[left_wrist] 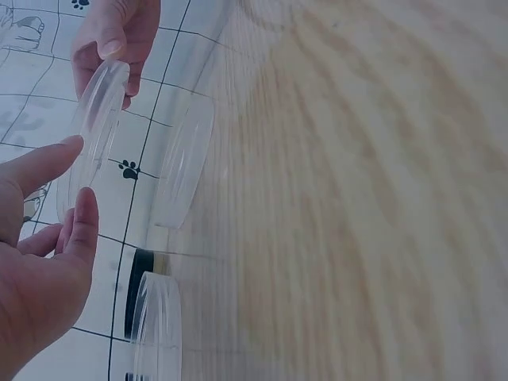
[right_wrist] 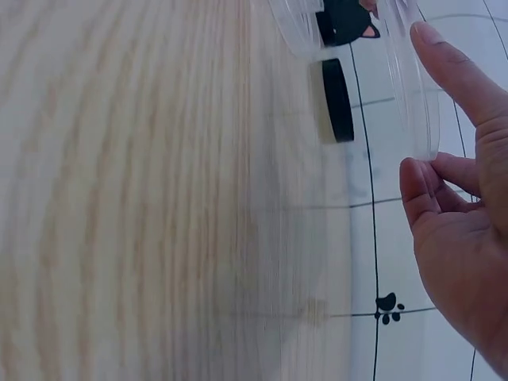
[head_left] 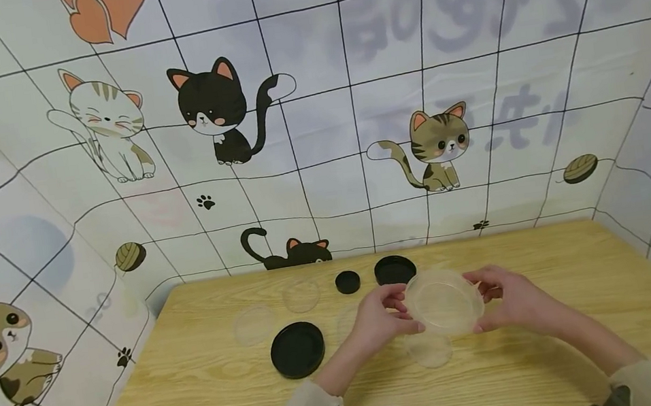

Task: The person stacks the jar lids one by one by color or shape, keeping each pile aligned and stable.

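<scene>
Both hands hold a clear round plastic lid (head_left: 445, 302) above the wooden table, tilted so its face shows in the head view. My left hand (head_left: 377, 316) pinches its left rim between thumb and fingers. On the opposite rim is my right hand (head_left: 512, 296), thumb below and fingers at the upper edge in the head view. In the left wrist view the raised lid (left_wrist: 99, 135) appears almost edge-on, clear of the table. Partly under it in the head view lies another clear disc (head_left: 429, 352).
A large black round lid (head_left: 297, 350) lies left of the hands. Farther back are a small black lid (head_left: 348, 282) and a medium black one (head_left: 394, 269). Clear discs (head_left: 254, 325) lie on the left of the wooden table (head_left: 203, 397). A cat-patterned wall covering (head_left: 328, 127) surrounds it.
</scene>
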A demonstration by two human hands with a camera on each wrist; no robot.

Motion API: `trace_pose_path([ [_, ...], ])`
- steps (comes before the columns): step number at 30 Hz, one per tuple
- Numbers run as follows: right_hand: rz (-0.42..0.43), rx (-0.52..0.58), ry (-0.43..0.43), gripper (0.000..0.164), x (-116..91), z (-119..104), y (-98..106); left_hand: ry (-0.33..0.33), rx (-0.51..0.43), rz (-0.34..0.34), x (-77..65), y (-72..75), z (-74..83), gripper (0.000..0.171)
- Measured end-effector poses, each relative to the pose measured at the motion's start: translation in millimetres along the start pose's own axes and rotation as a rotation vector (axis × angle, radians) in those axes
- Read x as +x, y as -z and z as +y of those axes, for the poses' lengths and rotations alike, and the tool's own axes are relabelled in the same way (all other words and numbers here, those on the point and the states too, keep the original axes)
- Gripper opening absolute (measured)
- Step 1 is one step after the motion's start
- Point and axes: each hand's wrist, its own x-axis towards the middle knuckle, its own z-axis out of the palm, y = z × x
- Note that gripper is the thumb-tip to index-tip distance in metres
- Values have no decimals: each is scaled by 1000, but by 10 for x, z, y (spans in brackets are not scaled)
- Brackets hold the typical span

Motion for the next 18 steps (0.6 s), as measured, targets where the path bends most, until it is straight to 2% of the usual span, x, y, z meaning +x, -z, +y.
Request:
trace_pose_path([
  [4,-27,23,39,88,-38,-99,-77,6,-19,-4,-162,90,26,67],
  [11,-66,75,166,86,-47,-243,-278,16,-5,-13,-470,302,19,74],
  [18,-132,79,171,85,-82,-396,-508,52,24,-16,-787,488,-13,76],
])
